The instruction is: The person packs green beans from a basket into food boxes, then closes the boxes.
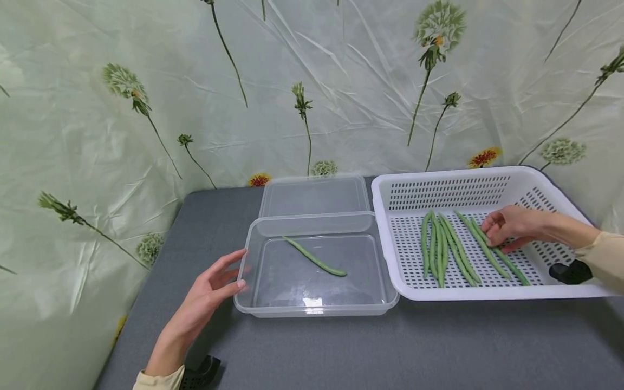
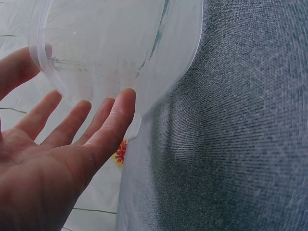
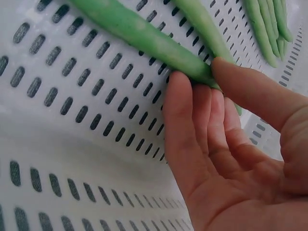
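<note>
In the white basket (image 1: 556,292), my right hand (image 1: 512,227) pinches one end of a green bean (image 3: 144,38) between thumb and fingers. The rest of that bean lies along the basket floor. A neighbouring green bean (image 1: 487,252) lies beside it, and several more green beans (image 1: 441,249) lie in a loose row further left. My left hand (image 1: 207,300) is at the left side of a clear plastic container (image 1: 317,311), fingers fairly straight and spread, fingertips right at its wall and rim. One green bean (image 1: 317,258) lies slantwise inside this container.
A clear lid (image 1: 317,196) lies flat behind the container. The basket's perforated wall stands close to the container's right side. Both sit on a grey cloth-covered table (image 1: 341,352), with a flower-printed sheet (image 1: 341,81) behind.
</note>
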A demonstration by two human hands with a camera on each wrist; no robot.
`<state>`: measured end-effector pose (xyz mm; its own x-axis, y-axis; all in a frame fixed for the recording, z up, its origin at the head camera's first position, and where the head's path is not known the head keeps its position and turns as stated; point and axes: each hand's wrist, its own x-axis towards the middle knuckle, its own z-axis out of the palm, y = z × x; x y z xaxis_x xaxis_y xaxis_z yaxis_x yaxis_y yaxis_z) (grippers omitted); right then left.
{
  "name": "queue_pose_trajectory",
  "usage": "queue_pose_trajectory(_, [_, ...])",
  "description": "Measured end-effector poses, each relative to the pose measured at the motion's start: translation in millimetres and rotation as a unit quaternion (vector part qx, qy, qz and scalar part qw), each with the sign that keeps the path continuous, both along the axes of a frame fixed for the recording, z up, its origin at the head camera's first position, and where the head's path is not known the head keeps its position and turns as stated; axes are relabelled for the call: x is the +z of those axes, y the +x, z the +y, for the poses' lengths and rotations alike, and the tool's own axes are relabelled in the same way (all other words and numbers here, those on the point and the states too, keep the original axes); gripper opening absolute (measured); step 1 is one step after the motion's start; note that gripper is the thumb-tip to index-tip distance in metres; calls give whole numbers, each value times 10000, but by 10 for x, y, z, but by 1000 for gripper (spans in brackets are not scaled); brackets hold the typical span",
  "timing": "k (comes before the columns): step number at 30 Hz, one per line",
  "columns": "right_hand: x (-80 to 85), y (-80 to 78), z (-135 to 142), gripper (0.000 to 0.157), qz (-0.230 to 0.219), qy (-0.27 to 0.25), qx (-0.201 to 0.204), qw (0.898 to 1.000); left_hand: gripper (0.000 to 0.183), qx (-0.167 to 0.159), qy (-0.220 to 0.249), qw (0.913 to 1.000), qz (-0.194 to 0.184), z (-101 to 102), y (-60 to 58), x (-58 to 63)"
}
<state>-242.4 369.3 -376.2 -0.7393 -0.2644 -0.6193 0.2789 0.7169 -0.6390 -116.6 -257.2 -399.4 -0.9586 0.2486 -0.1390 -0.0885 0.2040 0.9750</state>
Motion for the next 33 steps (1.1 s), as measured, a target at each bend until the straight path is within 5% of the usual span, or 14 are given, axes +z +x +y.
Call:
queue_pose_trajectory(8, [80, -25, 39, 32, -103, -175, 89, 9998, 62, -18, 42, 10000, 13, 13, -6, -3])
queue_pose_trajectory(23, [291, 4, -96, 66, 32, -689, -94, 9976, 61, -15, 140, 9999, 67, 9, 11, -18])
queue_pose_trajectory(33, [389, 76, -121, 66, 636, -1102, 408, 9910, 61, -19, 158, 9997, 166, -3, 11, -23])
